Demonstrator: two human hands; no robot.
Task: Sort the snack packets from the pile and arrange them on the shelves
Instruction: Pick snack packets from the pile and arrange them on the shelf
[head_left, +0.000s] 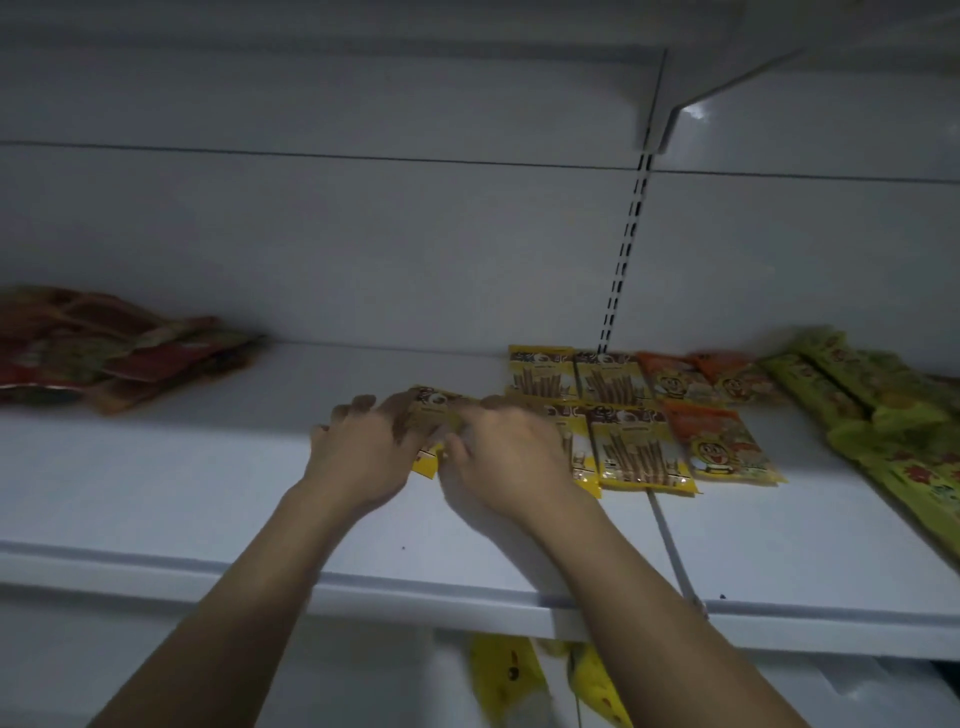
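Note:
Both my hands are on a yellow stick-snack packet (435, 410) lying on the white shelf (208, 483). My left hand (363, 447) holds its left side with curled fingers, and my right hand (506, 452) holds its right side and covers much of it. To the right, more yellow stick packets (641, 452) lie flat in two rows. Orange packets (722, 441) with a cartoon face sit next to them.
Long green packets (883, 415) lie at the far right of the shelf. A blurred pile of red packets (104, 348) sits at the far left. Yellow packets (511, 675) show on the level below the shelf's front edge. An upper shelf bracket (670, 119) hangs overhead.

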